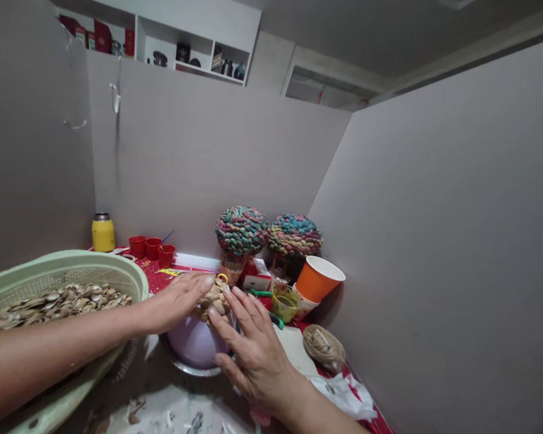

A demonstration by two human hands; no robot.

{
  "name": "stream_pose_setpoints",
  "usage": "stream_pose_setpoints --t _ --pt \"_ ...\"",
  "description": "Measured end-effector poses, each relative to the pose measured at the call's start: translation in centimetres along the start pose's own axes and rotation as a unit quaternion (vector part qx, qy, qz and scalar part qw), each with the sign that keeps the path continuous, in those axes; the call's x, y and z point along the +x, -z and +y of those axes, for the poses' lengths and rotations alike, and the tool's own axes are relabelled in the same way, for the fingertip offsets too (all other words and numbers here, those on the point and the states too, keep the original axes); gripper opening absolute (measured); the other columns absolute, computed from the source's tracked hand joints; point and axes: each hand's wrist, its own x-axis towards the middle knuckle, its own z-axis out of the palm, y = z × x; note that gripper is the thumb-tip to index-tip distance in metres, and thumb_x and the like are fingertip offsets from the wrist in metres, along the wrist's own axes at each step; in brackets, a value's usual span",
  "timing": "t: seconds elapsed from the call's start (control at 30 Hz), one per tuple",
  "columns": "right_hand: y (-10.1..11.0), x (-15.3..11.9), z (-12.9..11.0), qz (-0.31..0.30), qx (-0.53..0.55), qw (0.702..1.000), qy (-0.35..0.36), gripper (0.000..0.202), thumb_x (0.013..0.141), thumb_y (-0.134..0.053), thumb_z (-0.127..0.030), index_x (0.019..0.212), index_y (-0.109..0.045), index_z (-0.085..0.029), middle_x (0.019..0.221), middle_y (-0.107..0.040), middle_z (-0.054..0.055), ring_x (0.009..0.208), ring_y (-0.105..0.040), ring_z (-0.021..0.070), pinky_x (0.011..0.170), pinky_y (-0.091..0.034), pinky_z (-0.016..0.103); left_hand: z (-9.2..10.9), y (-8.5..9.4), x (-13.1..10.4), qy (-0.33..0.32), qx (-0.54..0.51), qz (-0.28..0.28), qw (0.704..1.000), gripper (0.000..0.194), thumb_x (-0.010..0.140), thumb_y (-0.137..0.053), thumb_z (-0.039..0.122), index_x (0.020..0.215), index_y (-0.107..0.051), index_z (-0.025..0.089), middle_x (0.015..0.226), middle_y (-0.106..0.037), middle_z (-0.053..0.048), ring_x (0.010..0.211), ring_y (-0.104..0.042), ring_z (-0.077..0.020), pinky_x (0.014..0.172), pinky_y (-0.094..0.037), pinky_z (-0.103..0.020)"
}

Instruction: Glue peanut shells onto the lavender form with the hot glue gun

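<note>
Lavender dome (196, 348), where?

Lower centre of the frame, in a metal bowl (198, 372), topped with brown shells (218, 301).

And the hands?

Left hand (178, 299), open and flat, at the shells' left side. Right hand (256, 352), open, fingers spread, touching them.

Nearby?

Green basket (141, 278) at lower left, holding more shells (76, 299).

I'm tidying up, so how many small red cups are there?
3, in a row beyond the green basket: the left cup nearest the yellow bottle, the middle cup next, the right cup nearer the camera. Others could be hidden.
</note>
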Motion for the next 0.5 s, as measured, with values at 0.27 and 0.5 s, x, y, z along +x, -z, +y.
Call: stream_pose_setpoints --t 0.27,0.5 --pt "2.9 0.0 -0.6 0.079 0.028 0.996 0.018 0.058 0.096 -0.043 -0.028 0.149 -0.023 -0.021 0.156 -0.017 0.015 0.139 -0.025 0.036 0.105 -0.032 0.059 -0.3 0.0 0.0 0.052 -0.041 0.012 0.998 0.073 0.09 -0.023 0.066 0.132 -0.054 0.015 0.145 -0.049 -0.012 0.137 -0.036 -0.0275 0.116 -0.023 -0.043" --pt "7.3 -4.0 -1.8 0.145 -0.02 0.989 -0.021 0.049 0.093 -0.048 -0.028 0.142 -0.042 -0.024 0.14 -0.05 0.012 0.125 -0.05 0.0307 0.101 -0.044 0.049 1.7 1.8 0.2 0.042 -0.055 0.043 0.997 0.066 0.093 -0.023 0.061 0.128 -0.056 0.016 0.14 -0.055 -0.009 0.133 -0.043 -0.0258 0.113 -0.029 -0.04"
